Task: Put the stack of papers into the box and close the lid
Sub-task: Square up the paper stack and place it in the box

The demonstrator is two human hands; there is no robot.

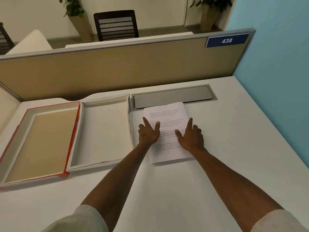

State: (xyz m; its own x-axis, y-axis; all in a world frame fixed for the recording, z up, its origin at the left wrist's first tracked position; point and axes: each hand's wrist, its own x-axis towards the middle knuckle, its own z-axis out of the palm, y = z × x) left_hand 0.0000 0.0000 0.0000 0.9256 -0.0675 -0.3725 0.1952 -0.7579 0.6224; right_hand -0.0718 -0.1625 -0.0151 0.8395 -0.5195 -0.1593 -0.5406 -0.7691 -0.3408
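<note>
The person's left hand (148,133) and right hand (190,136) are both lying on top of the stack of printed papers (167,114), each with thumb and forefinger spread wide and the remaining fingers curled under; neither hand is gripping anything, they are only pressing or resting on the top sheet. The stack is sitting flat on the white desk (167,190), its far end overlapping the near edge of the grey cable-tray cover (172,96) and its left edge lying just beside the right wall of the open white box (103,128). The box is standing empty, and its red-edged lid (40,141) is lying upside down to the left, touching the box along one side. From here the likeliest trouble looks to be the sheets fanning out: with only flat palms on the top page, a sideways push would probably be sliding the upper sheets over the lower ones rather than moving the whole stack. The box wall is also standing in the way, so dragging instead of lifting could be crumpling the left edge against it. A lift from one edge alone may be letting the loose pages sag and spill. The lid, being inverted, will be needing a flip, and a skewed stack could be keeping it from seating.
</note>
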